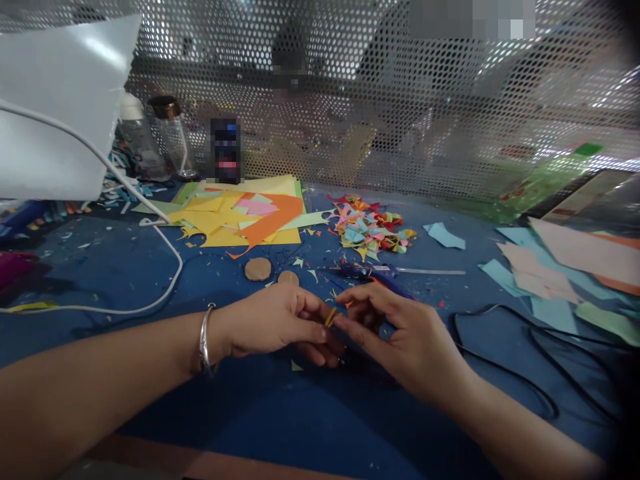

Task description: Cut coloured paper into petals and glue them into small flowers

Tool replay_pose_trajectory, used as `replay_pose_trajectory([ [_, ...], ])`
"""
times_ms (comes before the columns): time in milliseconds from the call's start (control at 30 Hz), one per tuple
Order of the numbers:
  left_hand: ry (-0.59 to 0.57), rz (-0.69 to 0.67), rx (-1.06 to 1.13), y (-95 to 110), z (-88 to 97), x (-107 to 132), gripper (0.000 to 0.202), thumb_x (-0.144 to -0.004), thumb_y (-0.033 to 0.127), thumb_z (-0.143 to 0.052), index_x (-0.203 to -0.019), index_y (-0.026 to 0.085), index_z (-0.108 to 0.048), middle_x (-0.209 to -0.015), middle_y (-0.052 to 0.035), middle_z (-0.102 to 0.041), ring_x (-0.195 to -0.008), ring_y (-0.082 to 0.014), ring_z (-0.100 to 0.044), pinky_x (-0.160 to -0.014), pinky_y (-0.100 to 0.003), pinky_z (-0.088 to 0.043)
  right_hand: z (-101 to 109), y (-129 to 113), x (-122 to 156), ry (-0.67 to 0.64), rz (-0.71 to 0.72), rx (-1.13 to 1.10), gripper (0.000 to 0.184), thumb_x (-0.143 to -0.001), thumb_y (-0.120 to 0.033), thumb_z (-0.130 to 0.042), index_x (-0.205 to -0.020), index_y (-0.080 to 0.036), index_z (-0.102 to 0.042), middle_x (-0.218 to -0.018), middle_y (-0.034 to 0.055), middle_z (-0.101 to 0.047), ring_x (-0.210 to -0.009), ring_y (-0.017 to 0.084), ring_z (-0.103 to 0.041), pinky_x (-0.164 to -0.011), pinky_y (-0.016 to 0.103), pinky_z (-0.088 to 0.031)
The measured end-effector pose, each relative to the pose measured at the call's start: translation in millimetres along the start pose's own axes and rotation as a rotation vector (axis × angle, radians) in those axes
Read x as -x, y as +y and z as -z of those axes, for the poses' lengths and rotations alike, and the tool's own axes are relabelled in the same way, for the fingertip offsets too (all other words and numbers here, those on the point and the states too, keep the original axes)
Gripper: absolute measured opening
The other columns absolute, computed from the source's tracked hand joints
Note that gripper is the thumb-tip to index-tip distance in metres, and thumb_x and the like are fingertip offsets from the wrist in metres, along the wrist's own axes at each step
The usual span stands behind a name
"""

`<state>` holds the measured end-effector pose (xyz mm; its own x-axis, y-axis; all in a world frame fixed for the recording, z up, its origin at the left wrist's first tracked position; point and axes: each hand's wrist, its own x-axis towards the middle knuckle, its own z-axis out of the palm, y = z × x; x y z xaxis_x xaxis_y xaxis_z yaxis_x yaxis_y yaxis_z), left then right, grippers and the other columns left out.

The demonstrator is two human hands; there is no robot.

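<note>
My left hand [295, 323], with a silver bangle at the wrist, pinches a small yellow paper piece [331, 316] between thumb and fingers. From the other side, the thumb and fingertips of my right hand [400, 327] close on the same piece. Its exact shape is partly covered by my fingers. Just beyond my left hand lie two round cardboard discs [257, 269], the nearer one partly hidden. Scissors [363, 270] with dark blue handles lie behind my right hand. Farther back is a heap of small, colourful twisted paper pieces [373, 230].
Yellow and orange paper sheets [270, 223] lie at back left, pastel sheets [545, 273] at right. A white cable [177, 263] loops left; a black cable [530, 347] curls right. Bottles [173, 140] and a phone-like device [226, 152] stand before a perforated metal screen [325, 100].
</note>
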<state>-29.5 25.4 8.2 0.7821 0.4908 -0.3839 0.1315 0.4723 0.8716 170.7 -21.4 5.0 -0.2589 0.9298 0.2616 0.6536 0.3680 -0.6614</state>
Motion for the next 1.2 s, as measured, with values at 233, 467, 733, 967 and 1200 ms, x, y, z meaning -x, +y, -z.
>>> replay_pose_trajectory([
  [233, -0.014, -0.01, 0.018, 2.2, 1.4, 1.7, 0.008, -0.082, 0.02, -0.071, -0.087, 0.013, -0.07, -0.08, -0.0024, -0.073, -0.076, -0.0112, -0.07, -0.076, -0.025, -0.054, 3.6, -3.0, -2.3, -0.083, -0.067, -0.084, 0.013, -0.088, -0.031, -0.061, -0.091, -0.021, -0.068, -0.069, 0.0004, -0.068, -0.058, 0.012, -0.061, -0.054, 0.023, -0.051],
  [467, -0.03, 0.024, 0.035, 0.5, 3.1, 1.3, 0.014, -0.082, 0.022, -0.073, -0.092, 0.013, -0.069, -0.087, -0.0049, -0.075, -0.079, -0.0122, -0.071, -0.08, -0.028, -0.053, 4.1, -0.1, -1.3, -0.07, -0.019, -0.084, 0.012, -0.09, -0.027, -0.058, -0.084, -0.022, -0.068, -0.074, 0.0001, -0.069, -0.064, 0.013, -0.062, -0.058, 0.024, -0.05],
  [733, -0.063, 0.076, 0.062, 1.2, 2.6, 1.4, 0.009, -0.082, 0.017, -0.07, -0.09, 0.012, -0.069, -0.085, -0.0036, -0.074, -0.075, -0.0101, -0.072, -0.075, -0.023, -0.054, 4.9, 0.4, 0.1, -0.063, 0.082, -0.015, 0.013, -0.092, -0.026, -0.058, -0.085, -0.02, -0.068, -0.074, -0.0005, -0.067, -0.065, 0.012, -0.062, -0.063, 0.024, -0.049],
  [967, -0.109, 0.089, 0.05, -3.5, 4.8, 0.0, 0.01, -0.083, 0.019, -0.07, -0.09, 0.012, -0.069, -0.084, -0.0039, -0.074, -0.074, -0.0103, -0.072, -0.074, -0.023, -0.054, 5.2, -0.5, -0.8, -0.095, 0.083, -0.017, 0.014, -0.093, -0.025, -0.057, -0.084, -0.02, -0.067, -0.073, -0.0013, -0.066, -0.064, 0.011, -0.059, -0.063, 0.024, -0.047],
  [1200, -0.11, 0.082, 0.035, -5.4, 4.6, 1.2, 0.019, -0.079, 0.026, -0.076, -0.087, 0.012, -0.068, -0.082, -0.0044, -0.074, -0.073, -0.011, -0.071, -0.073, -0.023, -0.054, 2.5, 1.8, -1.3, -0.144, 0.012, -0.065, 0.012, -0.092, -0.029, -0.06, -0.087, -0.021, -0.066, -0.074, -0.0014, -0.066, -0.062, 0.01, -0.058, -0.059, 0.022, -0.047],
])
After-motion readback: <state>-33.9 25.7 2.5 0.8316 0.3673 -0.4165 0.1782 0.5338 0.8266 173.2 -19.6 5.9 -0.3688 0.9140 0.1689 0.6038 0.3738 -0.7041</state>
